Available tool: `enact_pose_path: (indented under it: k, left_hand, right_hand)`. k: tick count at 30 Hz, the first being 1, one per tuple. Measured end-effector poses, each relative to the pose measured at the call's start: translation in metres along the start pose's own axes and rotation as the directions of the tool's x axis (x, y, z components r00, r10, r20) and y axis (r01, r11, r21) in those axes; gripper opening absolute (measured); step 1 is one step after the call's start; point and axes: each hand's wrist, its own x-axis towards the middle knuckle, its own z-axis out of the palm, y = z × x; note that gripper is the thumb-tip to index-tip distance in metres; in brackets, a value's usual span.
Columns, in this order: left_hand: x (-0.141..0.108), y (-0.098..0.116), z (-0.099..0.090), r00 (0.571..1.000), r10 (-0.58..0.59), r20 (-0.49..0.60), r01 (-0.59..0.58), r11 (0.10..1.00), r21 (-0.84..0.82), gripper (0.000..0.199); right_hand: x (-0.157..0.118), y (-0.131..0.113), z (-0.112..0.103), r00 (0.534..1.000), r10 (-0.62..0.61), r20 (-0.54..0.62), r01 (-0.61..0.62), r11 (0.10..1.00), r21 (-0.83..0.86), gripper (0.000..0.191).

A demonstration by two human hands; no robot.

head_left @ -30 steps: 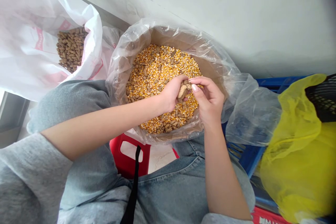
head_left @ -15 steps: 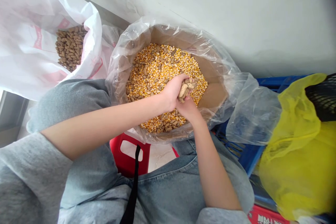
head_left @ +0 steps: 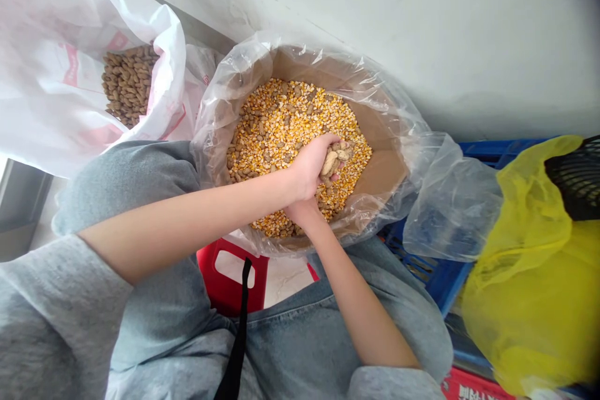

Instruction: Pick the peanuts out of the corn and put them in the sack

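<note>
My left hand [head_left: 310, 164] is cupped around a handful of unshelled peanuts [head_left: 332, 162] above the sack [head_left: 379, 119]. My right hand [head_left: 302, 209] reaches under my left wrist, close to the near side of the sack; its fingers are hidden behind my left forearm, so what they touch does not show. Yellow and white corn kernels [head_left: 281, 115] fill the bottom of the brown sack, with peanuts scattered among them. Clear plastic lines the sack and folds over its rim.
A white woven bag [head_left: 42, 94] with more peanuts [head_left: 129, 84] stands at left. On the right are a blue crate [head_left: 440, 281] and a yellow mesh bag [head_left: 529, 262]. A red stool [head_left: 229, 297] shows between my legs, and a pale wall [head_left: 422, 25] rises behind.
My right hand has moved left, from beside the peanuts to beneath my left wrist. My left hand stays nearly in place with the peanuts.
</note>
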Motion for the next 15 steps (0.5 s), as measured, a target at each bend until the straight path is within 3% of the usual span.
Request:
enact_pose_path:
  k: [5, 15]
  left_hand:
    - [-0.0001, -0.0012, 0.0004, 1.0, -0.006, 0.005, 0.006, 1.0, 0.002, 0.014]
    - [-0.0002, -0.0008, 0.0006, 1.0, 0.005, -0.013, -0.005, 1.0, 0.014, 0.011]
  right_hand:
    - [0.0078, -0.0033, 0.0005, 0.997, 0.082, 0.003, -0.082, 0.997, 0.007, 0.054]
    - [0.0007, -0.0088, -0.0057, 0.994, 0.027, -0.107, -0.021, 0.999, 0.05, 0.059]
